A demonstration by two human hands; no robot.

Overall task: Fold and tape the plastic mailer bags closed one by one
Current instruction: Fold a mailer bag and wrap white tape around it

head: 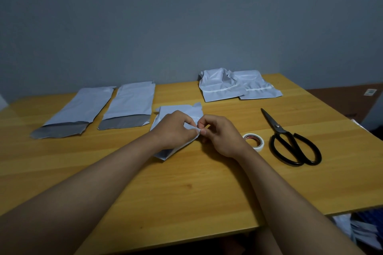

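1. My left hand (176, 128) lies over the middle mailer bag (182, 113) on the wooden table (186, 188), its fingers curled down onto the plastic and gripping the folded edge.
2. My right hand (219, 134) meets it at that edge; thumb and forefinger pinch a small white corner there. Whether that corner is tape or the bag's own flap, I cannot tell.
3. The bag sits at the table's centre, partly folded, its near end poking out from under my left wrist.
4. To the left lie two flat mailer bags side by side, the far-left one (76, 109) and its neighbour (129, 105), both with grey flaps open toward me.
5. At the back right, two sealed bags overlap: the front one (219, 87) lies partly over the rear one (259, 87), each with a white strip across it.
6. A roll of white tape (253, 141) lies flat just beside my right wrist.
7. Black-handled scissors (290, 141) lie to the right of the roll, blades closed and pointing away from me.
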